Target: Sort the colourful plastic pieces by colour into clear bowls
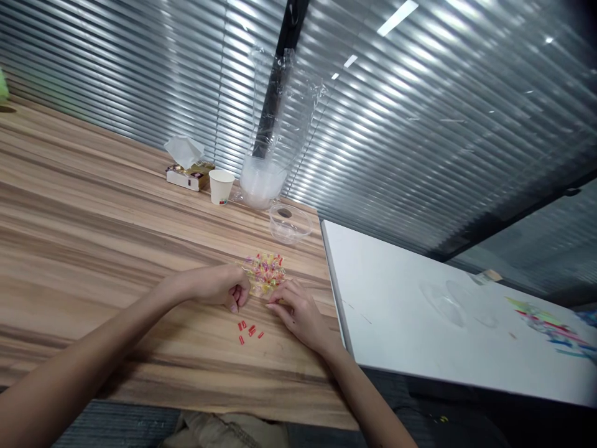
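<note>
A pile of small multicoloured pieces (267, 270) in yellow, red and purple lies on the wooden table (116, 230), some with a clear sheen like plastic. At its left edge is my left hand (224, 287), its fingers curled in and the thumb pointing down; anything in the grip is hidden. My right hand (298, 311) is at the pile's lower right, thumb and fingertips pinched together. What the pinch holds is too small to make out. Between my hands and nearer to me lie several short red tube-like pieces (252, 330), apart from the pile.
Beyond the pile stand a clear plastic bowl (291, 227), a stack of clear bowls in a plastic bag (263, 180), a paper cup (221, 186) and a tissue pack (189, 174). A white table (396, 298) adjoins on the right, with coloured strips (550, 326) on it.
</note>
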A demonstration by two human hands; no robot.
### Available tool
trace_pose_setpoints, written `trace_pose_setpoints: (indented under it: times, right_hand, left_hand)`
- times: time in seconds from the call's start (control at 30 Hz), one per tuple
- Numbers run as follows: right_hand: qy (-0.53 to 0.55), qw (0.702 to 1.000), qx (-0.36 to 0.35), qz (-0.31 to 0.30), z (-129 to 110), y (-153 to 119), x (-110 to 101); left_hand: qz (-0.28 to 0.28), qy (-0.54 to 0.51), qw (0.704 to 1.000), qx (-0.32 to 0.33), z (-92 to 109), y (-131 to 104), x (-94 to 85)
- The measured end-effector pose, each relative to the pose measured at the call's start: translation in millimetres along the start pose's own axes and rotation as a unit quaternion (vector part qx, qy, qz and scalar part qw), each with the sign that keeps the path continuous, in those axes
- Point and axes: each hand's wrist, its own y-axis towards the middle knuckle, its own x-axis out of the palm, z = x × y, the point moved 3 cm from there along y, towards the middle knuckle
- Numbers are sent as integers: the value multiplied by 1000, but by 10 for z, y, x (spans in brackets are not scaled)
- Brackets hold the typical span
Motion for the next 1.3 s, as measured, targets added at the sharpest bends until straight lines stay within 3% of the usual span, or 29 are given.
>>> trace_pose_setpoints:
  times: [0.4,0.67,0.8,0.97,1.3]
  right_hand:
    - [39,991,-105,-75,-102,-19,62]
    - [81,991,-99,-25,-228,-22,4]
    - [95,984,-113,-95,-361,-14,35]
    - [60,968,-137,-200,-444,-32,144]
    - [-39,965,-189,-180,-443,-39,231]
  left_hand:
    - [107,119,987,-22,-189,-19,-212]
    - [145,109,983,18,-145,-15,-231]
    - [151,91,984,42,-133,0,-215]
    - [156,109,981,47,-137,0,-220]
    - [184,146,971,42,-98,-16,-248]
